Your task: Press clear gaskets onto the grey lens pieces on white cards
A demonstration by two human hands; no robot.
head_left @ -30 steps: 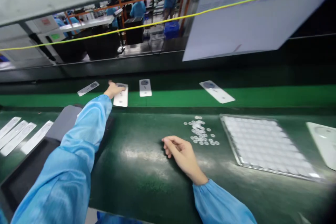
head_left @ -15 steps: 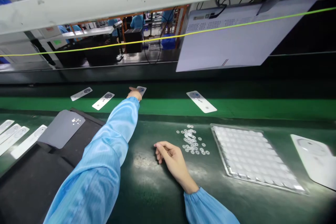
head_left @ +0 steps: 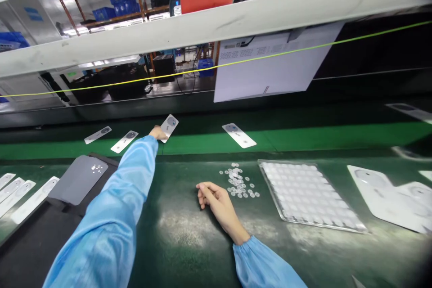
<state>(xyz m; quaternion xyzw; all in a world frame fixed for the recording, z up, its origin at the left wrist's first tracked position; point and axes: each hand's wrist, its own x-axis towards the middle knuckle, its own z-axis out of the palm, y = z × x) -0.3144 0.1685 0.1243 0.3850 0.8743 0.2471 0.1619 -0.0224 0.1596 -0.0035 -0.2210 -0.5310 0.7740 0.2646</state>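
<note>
My left hand (head_left: 158, 133) reaches out over the far green belt, closed on the edge of a white phone back cover (head_left: 170, 122) with a round camera area. That cover is tilted, and my fingers are partly hidden. Nearer to me, my right hand (head_left: 218, 202) hovers above the dark green worktop, its fingers curled and the thumb against the index finger. Whatever may be between them is too small to make out. Just beyond it lies a loose pile of small clear round discs (head_left: 237, 182).
More phone back covers lie on the belt (head_left: 192, 146), including one (head_left: 239, 135) right of my left hand. A clear tray (head_left: 308, 193) of whitish pieces is to the right. A grey panel (head_left: 79, 180) rests on a black block at left. A yellow-green cord (head_left: 189, 72) crosses ahead.
My left hand has taken hold of the cover it was reaching over and drawn it slightly nearer, so more of it shows. The view has tilted up and turned right. My right hand keeps its pose.
</note>
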